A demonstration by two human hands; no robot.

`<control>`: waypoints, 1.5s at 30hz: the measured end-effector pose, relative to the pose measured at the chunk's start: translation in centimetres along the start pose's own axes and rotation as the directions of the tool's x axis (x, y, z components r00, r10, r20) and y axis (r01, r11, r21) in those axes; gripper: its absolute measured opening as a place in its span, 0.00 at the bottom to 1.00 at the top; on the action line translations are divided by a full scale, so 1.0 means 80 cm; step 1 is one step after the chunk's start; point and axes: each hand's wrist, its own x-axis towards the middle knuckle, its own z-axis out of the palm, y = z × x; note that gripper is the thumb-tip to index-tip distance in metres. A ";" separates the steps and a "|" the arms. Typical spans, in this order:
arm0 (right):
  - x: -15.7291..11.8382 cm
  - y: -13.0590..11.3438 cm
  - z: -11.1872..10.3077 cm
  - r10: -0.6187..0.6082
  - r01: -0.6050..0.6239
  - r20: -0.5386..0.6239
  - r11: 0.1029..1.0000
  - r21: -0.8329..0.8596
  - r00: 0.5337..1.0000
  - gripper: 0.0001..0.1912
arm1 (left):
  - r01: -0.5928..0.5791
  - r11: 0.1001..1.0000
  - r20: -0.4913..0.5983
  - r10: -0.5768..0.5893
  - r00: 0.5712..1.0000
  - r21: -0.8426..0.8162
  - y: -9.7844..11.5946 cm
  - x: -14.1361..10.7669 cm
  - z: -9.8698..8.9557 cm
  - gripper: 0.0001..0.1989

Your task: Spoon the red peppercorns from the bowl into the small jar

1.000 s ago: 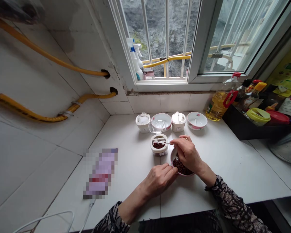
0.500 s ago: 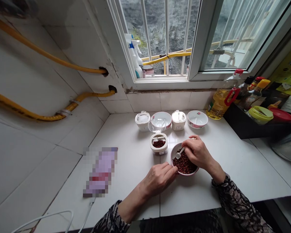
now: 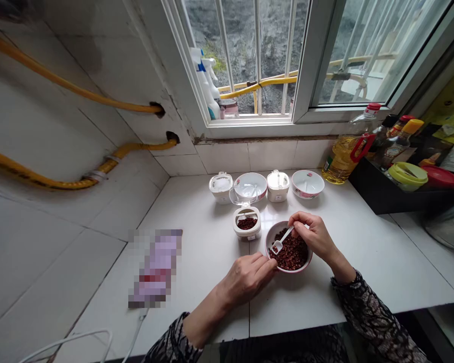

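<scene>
My right hand [image 3: 313,236] pinches the handle of a small white spoon [image 3: 283,240] over a bowl [image 3: 268,246] of dark red peppercorns [image 3: 293,254]. A few peppercorns lie in the scoop, which is near the bowl's left side. With closed fingers, my left hand [image 3: 249,275] grips the bowl's near left rim. Just left of the bowl stands a white seasoning jar [image 3: 246,233], its clear lid [image 3: 236,195] raised, with similar peppercorns inside.
Behind stand two lidded white jars [image 3: 221,188] [image 3: 278,186] and two white bowls [image 3: 250,180] [image 3: 307,184]. An oil bottle [image 3: 338,156] and a black rack [image 3: 382,194] of condiments are at right. A blurred purple object [image 3: 157,267] and a white cable [image 3: 136,333] lie left.
My right hand has drawn slightly up and right, and the spoon now shows more of its handle, with peppercorns in its scoop. My left hand stays at the bowl's rim.
</scene>
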 end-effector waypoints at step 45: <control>0.003 0.005 -0.004 -0.472 0.442 0.009 0.818 -0.369 0.882 0.10 | -0.002 1.000 -0.015 0.002 1.000 0.022 0.001 0.002 0.000 0.09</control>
